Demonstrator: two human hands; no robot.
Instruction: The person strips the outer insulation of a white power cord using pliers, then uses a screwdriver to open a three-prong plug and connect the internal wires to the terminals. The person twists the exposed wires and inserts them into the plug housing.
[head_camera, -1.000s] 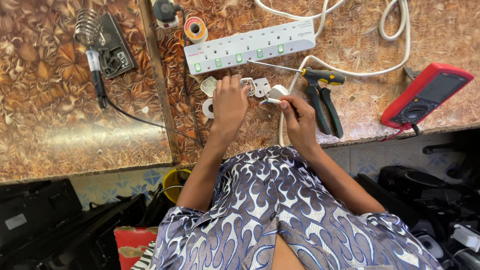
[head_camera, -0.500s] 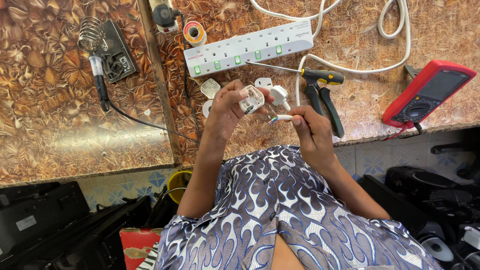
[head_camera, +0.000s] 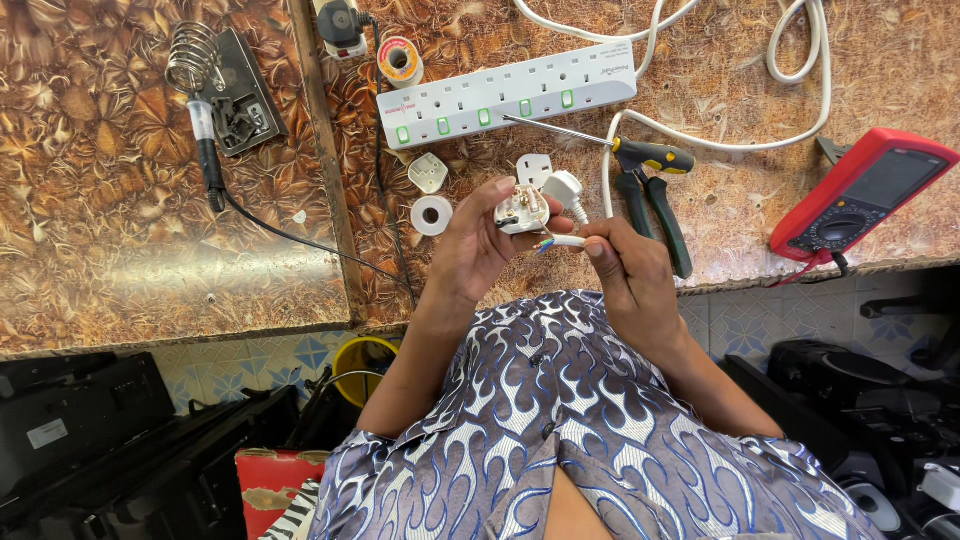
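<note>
My left hand (head_camera: 480, 245) holds an opened white plug body (head_camera: 522, 210) above the bench edge. My right hand (head_camera: 630, 270) pinches the end of a white cable (head_camera: 566, 240), whose coloured wire ends point at the plug. A white plug cover (head_camera: 533, 170) and another white plug (head_camera: 565, 188) lie just beyond my fingers. A screwdriver (head_camera: 600, 142) and dark-handled pliers (head_camera: 655, 205) rest to the right of my hands.
A white power strip (head_camera: 505, 95) lies at the back with its cable (head_camera: 800, 60) looping right. A red multimeter (head_camera: 860, 195) sits at the right edge. Soldering iron (head_camera: 205, 145) with stand is at the left. White tape roll (head_camera: 432, 215), plug top (head_camera: 427, 172), solder spool (head_camera: 400, 60).
Both hands lifted off the bench toward me; the left picked up the plug body, the right brought the cable end up to it.
</note>
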